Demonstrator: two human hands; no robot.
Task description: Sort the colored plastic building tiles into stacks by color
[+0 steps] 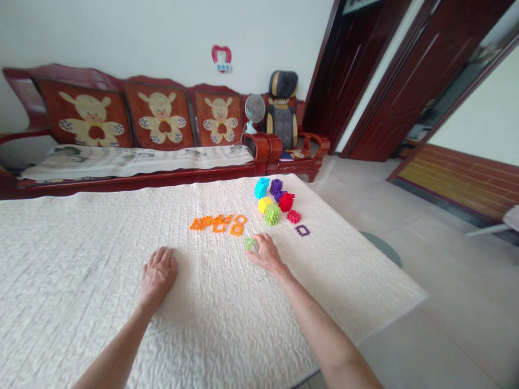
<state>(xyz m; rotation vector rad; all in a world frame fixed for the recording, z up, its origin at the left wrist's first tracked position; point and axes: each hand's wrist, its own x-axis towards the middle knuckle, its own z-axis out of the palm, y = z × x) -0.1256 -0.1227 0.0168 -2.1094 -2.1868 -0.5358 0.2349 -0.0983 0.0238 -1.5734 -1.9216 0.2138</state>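
My right hand (266, 254) has its thumb and fingers closed around a small light-green toothed plastic piece (250, 243), low over the white quilted cover; part of the piece is hidden by the fingers. Palm down on the cover, my left hand (159, 271) rests to the left with its fingers laid out, holding nothing. Beyond the hands, several orange toothed frame pieces (219, 228) lie in a loose row. Behind my right hand sit stacks of the pieces: light blue (261, 187), purple (277, 187), yellow (265, 205), green (272, 214) and red (286, 202).
A smaller red stack (294, 216) and a single purple square frame (302, 230) lie to the right. The quilted cover (101, 237) drapes over the table, whose right edge borders a tiled floor. Past the far edge stand a wooden sofa (162, 173), a fan (255, 109) and an armchair (298, 165).
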